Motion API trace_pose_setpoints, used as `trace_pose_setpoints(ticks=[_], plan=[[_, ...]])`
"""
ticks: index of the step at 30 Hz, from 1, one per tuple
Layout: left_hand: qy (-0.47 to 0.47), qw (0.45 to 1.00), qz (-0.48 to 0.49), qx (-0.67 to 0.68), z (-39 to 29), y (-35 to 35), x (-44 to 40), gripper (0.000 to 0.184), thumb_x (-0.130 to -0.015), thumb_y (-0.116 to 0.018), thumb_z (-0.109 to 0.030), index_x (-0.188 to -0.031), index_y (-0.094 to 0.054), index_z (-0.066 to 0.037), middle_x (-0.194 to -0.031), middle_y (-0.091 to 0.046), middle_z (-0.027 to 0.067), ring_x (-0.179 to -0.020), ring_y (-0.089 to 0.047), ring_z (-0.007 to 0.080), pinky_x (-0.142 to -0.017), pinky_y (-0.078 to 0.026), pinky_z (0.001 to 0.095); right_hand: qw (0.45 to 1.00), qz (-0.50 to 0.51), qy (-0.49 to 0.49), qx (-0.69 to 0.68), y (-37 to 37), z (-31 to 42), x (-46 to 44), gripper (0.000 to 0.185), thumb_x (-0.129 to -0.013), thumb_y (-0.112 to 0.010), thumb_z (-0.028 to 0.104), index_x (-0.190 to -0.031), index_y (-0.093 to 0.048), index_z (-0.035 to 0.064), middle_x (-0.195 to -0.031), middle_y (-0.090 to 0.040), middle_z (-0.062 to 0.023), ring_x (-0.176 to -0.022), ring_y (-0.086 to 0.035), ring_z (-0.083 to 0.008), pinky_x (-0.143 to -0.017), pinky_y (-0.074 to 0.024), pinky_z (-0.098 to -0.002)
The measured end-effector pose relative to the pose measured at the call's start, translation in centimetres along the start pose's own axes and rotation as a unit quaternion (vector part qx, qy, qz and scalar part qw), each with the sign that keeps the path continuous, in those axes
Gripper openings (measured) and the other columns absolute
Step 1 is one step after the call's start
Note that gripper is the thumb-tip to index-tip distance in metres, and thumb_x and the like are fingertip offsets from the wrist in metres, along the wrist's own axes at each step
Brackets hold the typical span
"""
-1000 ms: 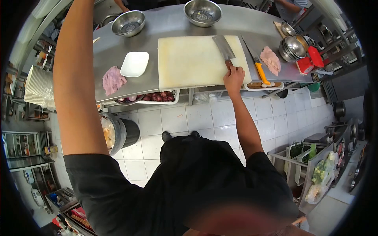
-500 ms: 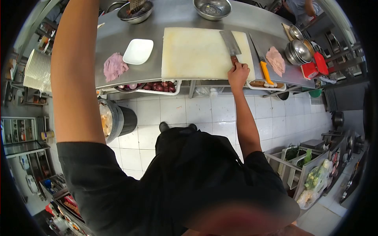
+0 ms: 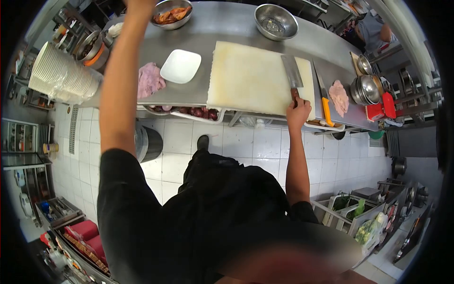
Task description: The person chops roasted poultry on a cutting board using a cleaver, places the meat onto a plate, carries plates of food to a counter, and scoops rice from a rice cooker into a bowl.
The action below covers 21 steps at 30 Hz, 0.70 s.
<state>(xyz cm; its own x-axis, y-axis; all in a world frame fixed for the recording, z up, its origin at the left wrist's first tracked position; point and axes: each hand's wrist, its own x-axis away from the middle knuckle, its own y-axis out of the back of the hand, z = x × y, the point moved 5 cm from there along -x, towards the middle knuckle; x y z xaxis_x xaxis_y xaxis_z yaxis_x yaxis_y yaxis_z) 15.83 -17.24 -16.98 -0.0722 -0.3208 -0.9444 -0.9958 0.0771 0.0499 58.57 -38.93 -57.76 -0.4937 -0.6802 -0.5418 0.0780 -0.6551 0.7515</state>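
Note:
My right hand [image 3: 299, 113] is closed round the wooden handle of a cleaver [image 3: 292, 72], whose blade lies flat on the right part of a white cutting board [image 3: 250, 78]. My left arm reaches up past the left end of the board, and its hand [image 3: 141, 4] is cut off by the top edge, fingers hidden. Close to that hand, a metal bowl [image 3: 183, 21] holds browned, reddish food [image 3: 171, 15]. A white square dish [image 3: 180, 66] sits between a pink cloth [image 3: 150, 80] and the board. Right of the board lies a yellow-handled knife [image 3: 326, 110].
Another metal bowl [image 3: 276, 22] stands behind the board. A second cloth [image 3: 338, 98], stacked bowls [image 3: 365, 90] and a red scale [image 3: 382, 107] are at the right. Red onions [image 3: 198, 112] sit below the counter edge, near a bin [image 3: 151, 143]. Another person [image 3: 373, 33] is at the upper right.
The left metal bowl, empty at first, now holds browned food. My left arm has shifted right and drawn back somewhat. The view has swung, while my right hand stays on the cleaver.

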Motion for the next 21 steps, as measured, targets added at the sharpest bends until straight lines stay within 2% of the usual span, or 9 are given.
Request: trace_pose_setpoints(ticks=[2,4,6,8,10,12,16,18,21], plan=[[0.034,0.957,-0.169,-0.235,4.4,1.7,8.8,0.042,-0.088,-0.073,-0.037,-0.109,-0.071,0.0,-0.108,-0.069,0.0122,-0.095,-0.064,0.0198,-0.085,-0.049,0.0325,1.0,0.007,-0.006,-0.001,0.1,-0.1,0.1,0.026,-0.078,-0.067,0.005,-0.104,-0.069,0.0027,-0.102,-0.059,-0.0202,-0.094,-0.054,-0.0398,-0.084,-0.0475,-0.0477],[0.143,0.919,-0.13,-0.343,14.6,5.5,15.1,0.027,-0.084,-0.077,-0.02,-0.1,-0.071,0.001,-0.091,-0.068,0.0073,-0.077,-0.062,0.0136,-0.069,-0.05,0.0269,1.0,0.004,-0.005,-0.006,0.1,-0.2,-0.1,0.026,-0.077,-0.068,0.006,-0.103,-0.069,0.0029,-0.102,-0.06,-0.0193,-0.094,-0.055,-0.0396,-0.084,-0.0475,-0.0477],[0.377,0.87,-0.13,-0.29,25.9,10.5,21.3,0.027,-0.08,-0.074,-0.023,-0.092,-0.073,0.002,-0.088,-0.073,0.0169,-0.082,-0.069,0.0264,-0.078,-0.052,0.037,1.0,0.011,-0.004,-0.008,0.2,-0.2,0.1,0.026,-0.077,-0.069,0.006,-0.102,-0.069,0.0028,-0.102,-0.061,-0.0188,-0.095,-0.055,-0.0397,-0.084,-0.0475,-0.0475],[0.463,0.822,-0.154,-0.294,32.5,13.4,24.3,0.03,-0.078,-0.074,-0.025,-0.091,-0.073,0.002,-0.079,-0.072,0.0142,-0.069,-0.069,0.0263,-0.071,-0.054,0.0392,1.0,0.02,0.001,-0.007,0.2,-0.2,-0.3,0.025,-0.076,-0.07,0.006,-0.101,-0.069,0.0027,-0.101,-0.061,-0.0186,-0.095,-0.056,-0.0399,-0.084,-0.0475,-0.0472],[0.511,0.805,-0.169,-0.25,37.0,15.1,26.3,0.031,-0.076,-0.075,-0.025,-0.092,-0.074,0.002,-0.081,-0.073,0.016,-0.068,-0.07,0.0264,-0.066,-0.055,0.0407,1.0,0.018,0.004,-0.014,0.3,0.1,0.0,0.023,-0.076,-0.07,0.006,-0.099,-0.069,0.0027,-0.098,-0.061,-0.0186,-0.094,-0.057,-0.0396,-0.084,-0.0474,-0.0467],[0.495,0.765,0.005,-0.411,44.8,17.8,28.5,0.035,-0.074,-0.075,-0.025,-0.091,-0.073,0.006,-0.08,-0.072,0.0166,-0.068,-0.071,0.0262,-0.06,-0.058,0.039,1.0,0.002,0.001,-0.013,0.3,-0.3,-0.3,0.022,-0.075,-0.07,0.006,-0.097,-0.069,0.0029,-0.096,-0.061,-0.0181,-0.094,-0.057,-0.0391,-0.084,-0.0474,-0.0465],[0.607,0.738,-0.095,-0.278,45.9,16.5,28.0,0.037,-0.076,-0.069,-0.02,-0.089,-0.069,0.014,-0.092,-0.071,0.0215,-0.07,-0.071,0.0284,-0.054,-0.061,0.0342,0.999,0.005,-0.041,-0.012,0.3,-0.3,-0.6,0.021,-0.073,-0.071,0.007,-0.093,-0.069,0.0034,-0.093,-0.062,-0.0165,-0.089,-0.059,-0.0376,-0.082,-0.0483,-0.0459],[0.612,0.76,-0.081,-0.202,49.2,17.0,28.8,0.035,-0.077,-0.068,-0.018,-0.09,-0.068,0.015,-0.096,-0.069,0.0233,-0.073,-0.072,0.0299,-0.054,-0.062,0.0357,0.998,0.005,-0.061,-0.018,0.4,-0.3,-0.4,0.021,-0.072,-0.072,0.006,-0.093,-0.069,0.0037,-0.093,-0.062,-0.0164,-0.089,-0.059,-0.037,-0.082,-0.0486,-0.0455],[0.636,0.744,-0.11,-0.172,50.8,16.7,29.1,0.032,-0.078,-0.067,-0.015,-0.091,-0.067,0.014,-0.094,-0.069,0.0221,-0.072,-0.071,0.0301,-0.053,-0.062,0.037,0.996,0.006,-0.082,-0.02,0.3,-0.3,-0.5,0.022,-0.072,-0.072,0.006,-0.094,-0.07,0.0039,-0.094,-0.063,-0.0162,-0.09,-0.059,-0.0365,-0.082,-0.0488,-0.0442]])
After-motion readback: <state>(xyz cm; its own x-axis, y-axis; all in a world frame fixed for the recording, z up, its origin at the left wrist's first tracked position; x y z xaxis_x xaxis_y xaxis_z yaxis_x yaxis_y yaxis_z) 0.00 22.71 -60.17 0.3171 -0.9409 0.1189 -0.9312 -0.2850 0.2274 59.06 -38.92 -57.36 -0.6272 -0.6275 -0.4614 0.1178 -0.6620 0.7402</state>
